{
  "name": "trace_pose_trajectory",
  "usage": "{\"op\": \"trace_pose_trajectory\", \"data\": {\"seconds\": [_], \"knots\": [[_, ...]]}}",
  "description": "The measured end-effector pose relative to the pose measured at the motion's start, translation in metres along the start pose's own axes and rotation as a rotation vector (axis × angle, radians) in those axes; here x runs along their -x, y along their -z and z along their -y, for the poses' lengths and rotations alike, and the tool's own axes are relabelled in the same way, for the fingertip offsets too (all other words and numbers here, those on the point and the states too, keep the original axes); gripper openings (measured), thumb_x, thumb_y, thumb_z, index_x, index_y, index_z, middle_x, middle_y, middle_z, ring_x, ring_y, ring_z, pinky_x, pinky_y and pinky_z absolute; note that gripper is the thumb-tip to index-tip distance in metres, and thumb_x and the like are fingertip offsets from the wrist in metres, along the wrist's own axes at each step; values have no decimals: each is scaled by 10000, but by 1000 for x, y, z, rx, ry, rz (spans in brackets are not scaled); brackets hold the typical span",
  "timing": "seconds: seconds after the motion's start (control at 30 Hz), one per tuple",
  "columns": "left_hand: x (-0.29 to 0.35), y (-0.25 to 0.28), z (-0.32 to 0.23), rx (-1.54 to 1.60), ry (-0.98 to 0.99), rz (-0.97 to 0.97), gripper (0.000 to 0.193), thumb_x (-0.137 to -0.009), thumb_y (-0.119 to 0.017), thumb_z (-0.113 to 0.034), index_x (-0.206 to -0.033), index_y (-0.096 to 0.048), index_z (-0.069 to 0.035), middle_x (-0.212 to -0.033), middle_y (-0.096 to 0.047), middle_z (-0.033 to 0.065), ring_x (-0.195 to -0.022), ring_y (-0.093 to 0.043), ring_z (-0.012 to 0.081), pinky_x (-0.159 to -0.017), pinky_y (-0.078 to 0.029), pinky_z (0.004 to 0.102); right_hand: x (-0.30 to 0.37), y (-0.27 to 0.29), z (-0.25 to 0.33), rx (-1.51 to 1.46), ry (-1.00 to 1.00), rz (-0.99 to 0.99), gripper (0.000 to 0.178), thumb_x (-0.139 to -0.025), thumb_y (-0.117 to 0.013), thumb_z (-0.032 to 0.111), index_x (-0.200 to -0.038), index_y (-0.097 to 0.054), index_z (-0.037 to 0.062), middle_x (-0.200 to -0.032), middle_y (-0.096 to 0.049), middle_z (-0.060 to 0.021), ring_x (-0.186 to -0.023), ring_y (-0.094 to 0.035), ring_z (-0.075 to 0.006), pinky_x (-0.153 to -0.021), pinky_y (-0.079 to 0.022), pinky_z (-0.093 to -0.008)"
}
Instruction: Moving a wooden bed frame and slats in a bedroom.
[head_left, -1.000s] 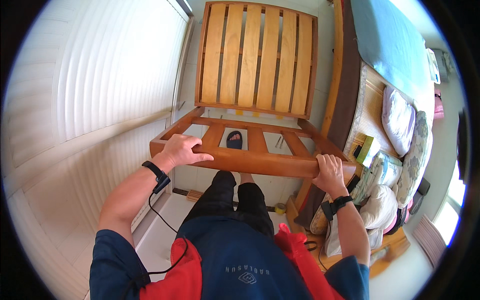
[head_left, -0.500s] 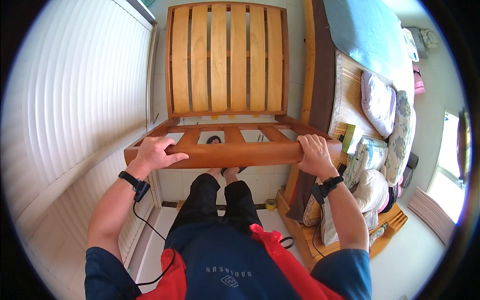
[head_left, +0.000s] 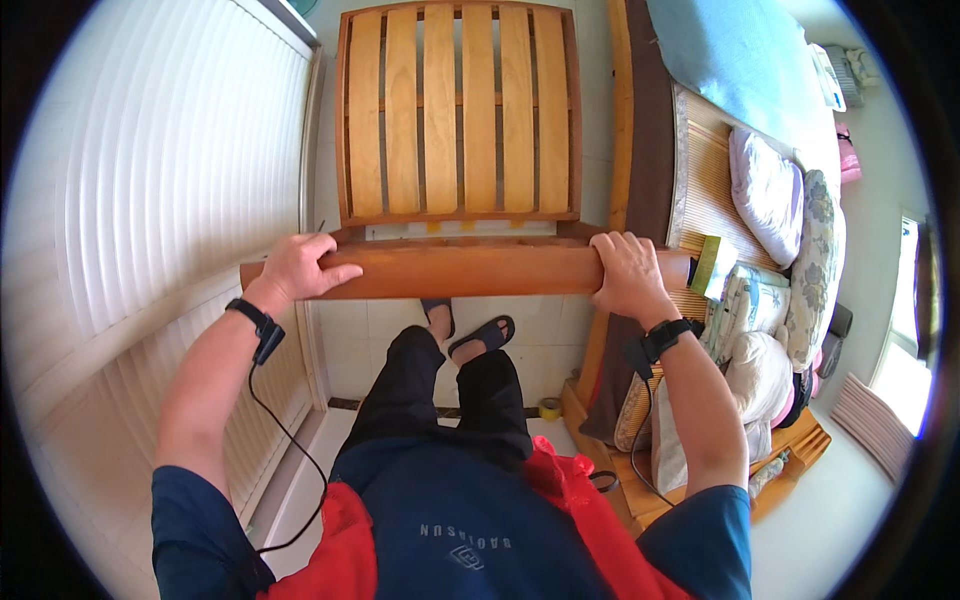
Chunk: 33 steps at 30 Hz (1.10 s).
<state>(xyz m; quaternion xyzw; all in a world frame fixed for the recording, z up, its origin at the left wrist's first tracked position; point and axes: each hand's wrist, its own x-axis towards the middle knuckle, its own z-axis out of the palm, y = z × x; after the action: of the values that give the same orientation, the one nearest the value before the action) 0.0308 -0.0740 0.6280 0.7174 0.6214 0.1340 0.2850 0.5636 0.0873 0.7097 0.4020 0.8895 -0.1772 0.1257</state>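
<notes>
Rail (head_left: 470, 273) has neared slats (head_left: 439, 140); left hand (head_left: 295, 268) and right hand (head_left: 630, 272) curl over it, gripping.

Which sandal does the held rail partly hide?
The left sandal: its front end is cut off by the rail, whereas the right sandal shows its toe end, clear of the rail.

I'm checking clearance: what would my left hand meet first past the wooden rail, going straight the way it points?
Past the wooden rail, your left hand would probably meet the left side piece, just short of the slatted wooden frame, though depth is unclear.
</notes>
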Motion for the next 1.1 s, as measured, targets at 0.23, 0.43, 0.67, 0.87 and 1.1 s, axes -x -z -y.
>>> {"op": "trace_pose_trajectory", "data": {"seconds": [0.23,0.43,0.67,0.87,1.1], "knots": [[5,-15,-20,-83,-157,-123,572,-881,-869,-596,-708,-647,-98,-646,-667,69,-587,-684,306,-534,-557,420,25,-12,-4,-10,33,-131,479,-713,-813,151,-1154,-635,96,-1019,-665,-105,-1025,-652,-359,-898,-482,-500],[-3,-5,-20,-53,-145,-107,564,-899,-870,-553,-699,-614,-92,-621,-635,64,-551,-649,296,-513,-530,409,15,0,1,-30,-17,-68,537,-678,-860,162,-1163,-638,93,-1014,-650,-101,-1013,-641,-350,-910,-465,-488],[-29,-12,-2,-41,-132,-126,400,-944,-850,-382,-798,-653,-66,-630,-629,66,-555,-645,288,-507,-512,412,-23,-1,-14,10,-39,-16,600,-627,-928,229,-1130,-641,71,-1026,-660,-113,-1008,-627,-365,-946,-459,-483],[-33,-33,10,-76,-153,-124,306,-900,-875,-275,-896,-692,-29,-680,-642,92,-588,-658,308,-531,-519,424,-33,-39,-19,-37,-28,-54,616,-593,-922,208,-1124,-644,70,-1005,-654,-123,-980,-631,-383,-945,-480,-505],[-12,-87,29,-113,-128,-199,125,-930,-737,-129,-906,-704,-11,-735,-655,152,-606,-663,331,-580,-528,414,-31,-117,-26,-19,-41,-170,606,-555,-959,206,-1053,-641,75,-983,-645,-150,-991,-646,-414,-942,-491,-495]]}}
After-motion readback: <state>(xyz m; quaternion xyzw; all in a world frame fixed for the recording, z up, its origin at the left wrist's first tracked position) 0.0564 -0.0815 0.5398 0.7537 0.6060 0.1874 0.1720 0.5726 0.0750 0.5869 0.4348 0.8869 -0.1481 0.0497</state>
